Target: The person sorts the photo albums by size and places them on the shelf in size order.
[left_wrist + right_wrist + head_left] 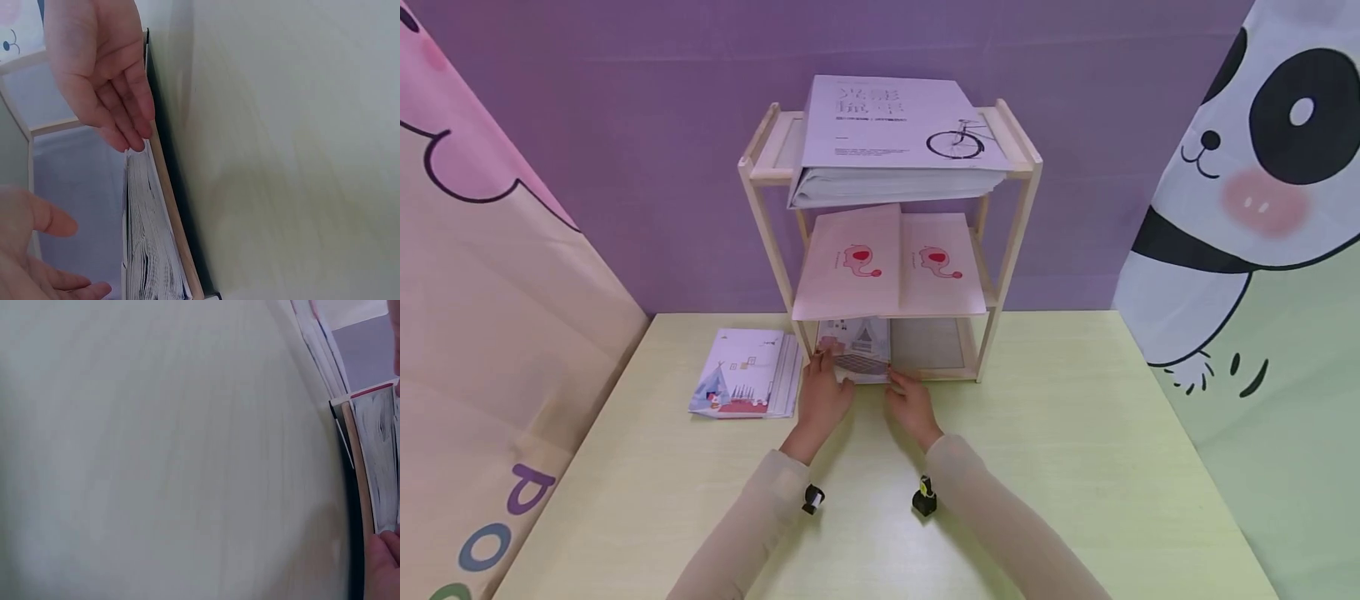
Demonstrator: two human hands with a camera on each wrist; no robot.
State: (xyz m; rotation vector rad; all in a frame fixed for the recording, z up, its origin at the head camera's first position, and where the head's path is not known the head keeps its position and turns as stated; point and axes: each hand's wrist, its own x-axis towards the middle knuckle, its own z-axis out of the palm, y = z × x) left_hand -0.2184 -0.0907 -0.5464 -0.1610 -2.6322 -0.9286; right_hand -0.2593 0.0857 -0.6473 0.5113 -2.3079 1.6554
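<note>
A book (pixel 857 358) with a drawn tent on its cover lies flat on the left half of the wooden rack's bottom shelf (pixel 932 343). My left hand (pixel 823 400) is at the book's left front corner, with thumb and fingers spread apart in the left wrist view. At the right front corner my right hand (pixel 913 408) touches the book's edge with nearly straight fingertips. The page edges (pixel 147 231) face outward between both hands. In the right wrist view only part of the right hand (pixel 382 565) shows, at the lower end of the book.
More tent-cover books (pixel 745 373) are stacked on the table left of the rack (pixel 1011 242). Pink elephant books (pixel 850 287) fill the middle shelf, overhanging its front. A large white bicycle-cover book (pixel 895 125) lies on top. A purple backdrop (pixel 647 167) stands behind.
</note>
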